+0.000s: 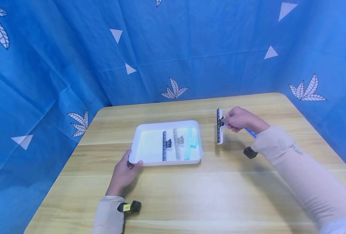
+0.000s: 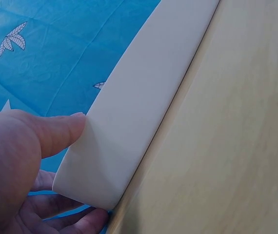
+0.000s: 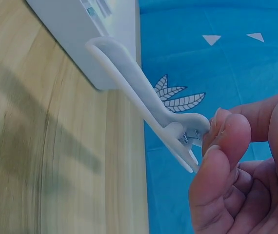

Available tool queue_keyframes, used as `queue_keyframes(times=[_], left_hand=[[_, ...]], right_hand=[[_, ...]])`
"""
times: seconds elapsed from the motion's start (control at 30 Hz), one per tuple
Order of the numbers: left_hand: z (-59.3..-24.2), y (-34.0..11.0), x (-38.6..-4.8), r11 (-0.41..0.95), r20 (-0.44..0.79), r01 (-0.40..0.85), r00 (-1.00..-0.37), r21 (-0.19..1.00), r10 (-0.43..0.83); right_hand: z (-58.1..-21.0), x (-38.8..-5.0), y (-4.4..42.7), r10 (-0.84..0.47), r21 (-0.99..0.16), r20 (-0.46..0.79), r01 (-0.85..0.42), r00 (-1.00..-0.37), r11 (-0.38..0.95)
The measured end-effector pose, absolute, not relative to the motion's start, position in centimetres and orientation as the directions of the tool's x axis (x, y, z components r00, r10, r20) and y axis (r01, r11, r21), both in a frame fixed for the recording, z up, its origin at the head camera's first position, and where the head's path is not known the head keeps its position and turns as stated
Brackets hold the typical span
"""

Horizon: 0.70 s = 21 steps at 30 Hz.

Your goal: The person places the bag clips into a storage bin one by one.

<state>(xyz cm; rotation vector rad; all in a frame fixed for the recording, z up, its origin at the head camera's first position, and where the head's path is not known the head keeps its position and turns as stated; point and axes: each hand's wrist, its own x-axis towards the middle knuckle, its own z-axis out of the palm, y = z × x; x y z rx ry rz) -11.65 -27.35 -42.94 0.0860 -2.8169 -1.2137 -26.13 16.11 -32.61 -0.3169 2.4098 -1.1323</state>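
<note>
My right hand (image 1: 238, 118) pinches a wide spring clip (image 1: 219, 126) with a black-and-white piano-key pattern, holding it by its short handle above the table, right of the tray. In the right wrist view, the clip (image 3: 134, 92) shows its white inside and a small metal spring; its long jaws look together. The white tray (image 1: 158, 163) holds a black, a grey and a light turquoise clip (image 1: 191, 144) of the same shape, side by side in its right half. My left hand (image 1: 125, 172) grips the tray's near left corner, its thumb (image 2: 63, 131) against the outer wall.
A blue clip (image 1: 250, 132) lies on the wooden table (image 1: 208, 198), partly hidden behind my right wrist. Blue curtains (image 1: 219, 52) with leaf and triangle prints hang behind the table and at both sides. Black wrist cameras (image 1: 250, 152) sit at both sleeves.
</note>
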Motion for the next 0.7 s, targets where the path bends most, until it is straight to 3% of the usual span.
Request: queue_keyframes(times=[0.7], left_hand=[[-42.7,-27.4,-11.5,0.682,0.014,-0.048,-0.996,0.73,-0.085]], right_hand=[[-32.3,-26.2,14.3,-0.418,-0.791,-0.302,-0.019,-0.857,0.611]])
